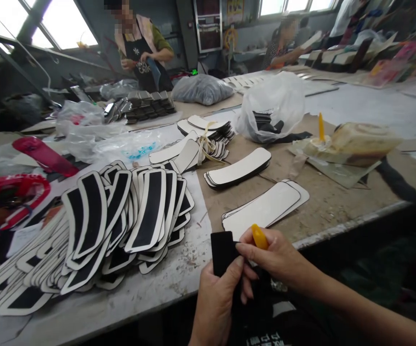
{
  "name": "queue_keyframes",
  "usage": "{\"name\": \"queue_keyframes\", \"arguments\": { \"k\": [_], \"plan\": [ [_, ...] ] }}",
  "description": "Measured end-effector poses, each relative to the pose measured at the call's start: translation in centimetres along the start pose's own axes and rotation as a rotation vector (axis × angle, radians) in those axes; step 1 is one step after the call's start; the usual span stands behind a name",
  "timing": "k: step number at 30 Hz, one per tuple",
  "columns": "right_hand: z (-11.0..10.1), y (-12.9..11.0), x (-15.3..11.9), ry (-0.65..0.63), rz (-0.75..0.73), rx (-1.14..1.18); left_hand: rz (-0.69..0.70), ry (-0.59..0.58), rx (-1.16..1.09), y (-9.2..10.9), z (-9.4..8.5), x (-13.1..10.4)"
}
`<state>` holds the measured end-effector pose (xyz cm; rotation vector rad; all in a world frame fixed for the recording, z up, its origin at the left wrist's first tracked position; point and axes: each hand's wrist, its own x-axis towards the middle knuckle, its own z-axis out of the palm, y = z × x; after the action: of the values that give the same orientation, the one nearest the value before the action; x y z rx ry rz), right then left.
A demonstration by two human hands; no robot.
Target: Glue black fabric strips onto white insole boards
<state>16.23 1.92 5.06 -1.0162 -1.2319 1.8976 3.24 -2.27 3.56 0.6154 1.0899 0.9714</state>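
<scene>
My left hand (218,293) is closed on a flat black piece (222,250), its thumb pressing on the front and its upper end standing up past the fingers. At the right edge of that piece, my right hand (276,257) pinches with thumb and forefinger. A tool with a yellow handle (259,236) sits in the same hand; its working end is hidden. Just beyond my hands lies a small stack of white curved pieces (262,206). Behind it is a second white stack (238,168).
On the left spreads a large pile of white-edged black pieces (146,211). A tied bundle (208,139), an open plastic bag (273,105) and a glue-stained container (362,139) with a yellow stick (321,127) stand farther back. One person (143,48) works across the table.
</scene>
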Motion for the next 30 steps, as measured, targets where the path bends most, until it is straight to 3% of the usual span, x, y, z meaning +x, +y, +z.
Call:
{"name": "queue_keyframes", "arguments": {
  "k": [5, 8, 11, 15, 18, 24, 27, 30],
  "plan": [
    [-1.9, 0.2, -1.1, 0.388, -0.148, -0.196, 0.023, 0.046, 0.054, -0.9, 0.1, 0.0],
    [-2.2, 1.5, -1.9, 0.324, -0.065, -0.043, 0.062, 0.106, 0.031, -1.8, 0.9, 0.2],
    [-2.1, 3.2, -3.0, 0.222, 0.028, 0.122, 0.065, 0.060, 0.025, -3.1, 2.2, 0.5],
    [-3.5, 4.2, -4.7, 0.507, 0.028, 0.099, 0.034, -0.055, 0.001, -5.5, 3.7, 0.8],
    [-5.1, 3.1, -5.1, 0.631, -0.043, 0.075, -0.007, -0.108, -0.019, -7.0, 4.1, 0.9],
    [-8.3, -0.8, -4.7, 0.501, -0.144, 0.153, -0.100, -0.169, 0.034, -7.2, 2.6, 0.3],
    [-10.7, -2.8, -4.7, 0.505, -0.109, -0.092, -0.157, 0.028, 0.085, -5.8, 0.7, 0.2],
    [-12.0, -4.4, -3.6, 0.350, -0.022, -0.559, -0.078, 0.297, 0.074, -4.1, -0.8, 1.1]
  ]
}}
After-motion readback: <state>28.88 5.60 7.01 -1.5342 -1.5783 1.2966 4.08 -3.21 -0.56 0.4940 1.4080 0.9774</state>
